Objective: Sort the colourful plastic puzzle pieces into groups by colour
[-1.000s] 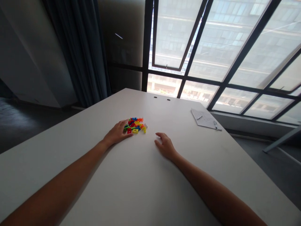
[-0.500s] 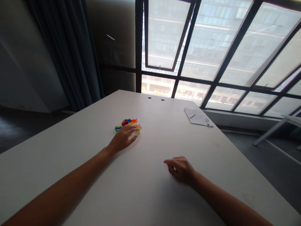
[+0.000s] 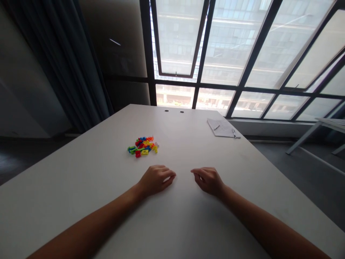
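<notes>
My left hand (image 3: pixel 158 179) is over the white table (image 3: pixel 185 219), right of and nearer to me than the colourful pile. Its thumb and fingertips meet in a pinch, and whatever may be between them is hidden. A short gap away, my right hand (image 3: pixel 208 180) has its fingers curled with thumb and forefinger together. I cannot make out anything in that pinch. The two hands face each other without touching. Beyond my left hand lies a pile of small plastic pieces (image 3: pixel 144 144) in red, yellow, blue, green and orange, with a whitish one at its right edge.
Toward the right edge of the table are sheets of paper (image 3: pixel 222 128) with a pen (image 3: pixel 234 133) and another pen-like item (image 3: pixel 216 127) on them. Two dark round spots (image 3: pixel 182 112) mark the far end. Windows (image 3: pixel 178 39) and a dark curtain (image 3: pixel 81 72) stand behind.
My left hand has come off the pile and moved right and toward me, its fingers now pinched. The pile is uncovered. My right hand keeps its curled shape; the view has shifted slightly.
</notes>
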A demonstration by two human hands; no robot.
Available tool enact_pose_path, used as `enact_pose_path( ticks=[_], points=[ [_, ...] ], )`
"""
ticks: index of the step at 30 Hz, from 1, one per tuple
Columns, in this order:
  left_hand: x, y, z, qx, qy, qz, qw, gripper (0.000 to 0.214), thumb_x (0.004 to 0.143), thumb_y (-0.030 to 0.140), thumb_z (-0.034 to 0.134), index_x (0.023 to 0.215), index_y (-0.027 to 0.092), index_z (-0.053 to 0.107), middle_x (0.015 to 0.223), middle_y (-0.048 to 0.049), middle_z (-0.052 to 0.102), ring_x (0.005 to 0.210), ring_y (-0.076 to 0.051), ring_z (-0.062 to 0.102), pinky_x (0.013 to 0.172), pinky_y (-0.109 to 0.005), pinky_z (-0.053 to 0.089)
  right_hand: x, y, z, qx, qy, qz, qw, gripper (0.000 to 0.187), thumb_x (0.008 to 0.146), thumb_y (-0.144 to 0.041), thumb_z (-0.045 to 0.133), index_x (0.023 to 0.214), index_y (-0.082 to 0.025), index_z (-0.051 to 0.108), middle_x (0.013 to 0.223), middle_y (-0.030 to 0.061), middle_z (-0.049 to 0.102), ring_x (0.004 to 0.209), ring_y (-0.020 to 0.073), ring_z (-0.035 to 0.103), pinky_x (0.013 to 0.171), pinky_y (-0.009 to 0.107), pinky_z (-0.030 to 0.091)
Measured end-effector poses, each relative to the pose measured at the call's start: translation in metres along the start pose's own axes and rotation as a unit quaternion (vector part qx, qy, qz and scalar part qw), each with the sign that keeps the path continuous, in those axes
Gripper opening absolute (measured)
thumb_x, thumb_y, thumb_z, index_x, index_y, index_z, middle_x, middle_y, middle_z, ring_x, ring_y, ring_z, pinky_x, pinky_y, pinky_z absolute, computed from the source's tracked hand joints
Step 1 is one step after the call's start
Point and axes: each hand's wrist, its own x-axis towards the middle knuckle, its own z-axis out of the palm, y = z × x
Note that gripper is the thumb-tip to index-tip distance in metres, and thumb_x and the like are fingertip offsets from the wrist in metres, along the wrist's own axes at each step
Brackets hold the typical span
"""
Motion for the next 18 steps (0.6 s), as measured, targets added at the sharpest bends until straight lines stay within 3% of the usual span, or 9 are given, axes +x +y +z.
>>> enact_pose_path(
  ticks=[3, 6, 7, 9, 12, 15, 18],
  points=[
    [-0.001, -0.006, 0.0, 0.02, -0.006, -0.028, 0.999, 0.023, 0.1, 0.031, 0.051, 0.098, 0.026, 0.072, 0.083, -0.0017, 0.074, 0.077, -0.017, 0.069, 0.07, -0.029, 0.051, 0.001, 0.002, 0.0, -0.011, -0.027, 0.031, 0.999, 0.022, 0.094, -0.013, 0.052, 0.104, -0.019, 0.07, 0.073, 0.0026, 0.073, 0.064, 0.0146, 0.067, 0.065, 0.026, 0.05],
    [-0.002, -0.012, -0.002, 0.022, -0.025, -0.055, 0.998, 0.029, 0.102, 0.038, 0.047, 0.104, 0.027, 0.073, 0.097, -0.0038, 0.076, 0.087, -0.019, 0.071, 0.079, -0.032, 0.054, 0.003, 0.002, -0.001, -0.024, -0.084, 0.099, 0.991, 0.031, 0.098, -0.019, 0.046, 0.118, -0.02, 0.07, 0.103, 0.0092, 0.077, 0.095, 0.0208, 0.072, 0.087, 0.035, 0.055],
    [-0.003, -0.013, -0.002, 0.019, -0.029, -0.063, 0.997, 0.031, 0.102, 0.042, 0.047, 0.112, 0.027, 0.072, 0.108, -0.0048, 0.076, 0.097, -0.021, 0.07, 0.087, -0.035, 0.054, 0.004, 0.002, -0.001, -0.033, -0.109, 0.12, 0.986, 0.035, 0.1, -0.024, 0.046, 0.127, -0.02, 0.066, 0.12, 0.012, 0.073, 0.112, 0.0238, 0.068, 0.098, 0.04, 0.052],
    [-0.004, -0.016, -0.001, 0.017, -0.045, -0.074, 0.996, 0.047, 0.1, 0.054, 0.049, 0.136, 0.027, 0.062, 0.134, -0.008, 0.066, 0.124, -0.026, 0.061, 0.107, -0.042, 0.047, 0.003, 0.001, -0.001, -0.052, -0.168, 0.146, 0.973, 0.054, 0.099, -0.041, 0.05, 0.147, -0.016, 0.051, 0.15, 0.0168, 0.051, 0.141, 0.0299, 0.046, 0.116, 0.049, 0.037],
    [-0.008, -0.02, 0.006, 0.019, -0.122, -0.072, 0.99, 0.088, 0.092, 0.074, 0.048, 0.159, 0.02, 0.033, 0.161, -0.0143, 0.036, 0.149, -0.033, 0.034, 0.123, -0.049, 0.026, 0.001, 0.0, 0.0, -0.058, -0.277, 0.157, 0.946, 0.095, 0.092, -0.07, 0.05, 0.161, -0.01, 0.026, 0.166, 0.019, 0.019, 0.155, 0.0346, 0.012, 0.125, 0.053, 0.016],
    [-0.011, -0.024, 0.014, 0.015, -0.19, -0.071, 0.979, 0.095, 0.091, 0.08, 0.04, 0.162, 0.02, 0.022, 0.166, -0.0149, 0.02, 0.153, -0.034, 0.023, 0.125, -0.051, 0.017, -0.001, 0.0, 0.001, -0.047, -0.338, 0.165, 0.925, 0.102, 0.09, -0.08, 0.042, 0.163, -0.011, 0.02, 0.167, 0.0177, 0.014, 0.156, 0.0346, 0.007, 0.126, 0.051, 0.01],
    [-0.013, -0.026, 0.018, 0.012, -0.193, -0.076, 0.978, 0.092, 0.092, 0.079, 0.038, 0.163, 0.023, 0.02, 0.166, -0.0123, 0.019, 0.153, -0.032, 0.022, 0.126, -0.049, 0.016, 0.001, -0.001, 0.001, -0.046, -0.346, 0.171, 0.921, 0.102, 0.089, -0.082, 0.04, 0.163, -0.013, 0.021, 0.167, 0.016, 0.015, 0.156, 0.0343, 0.007, 0.127, 0.05, 0.008]
  ],
)
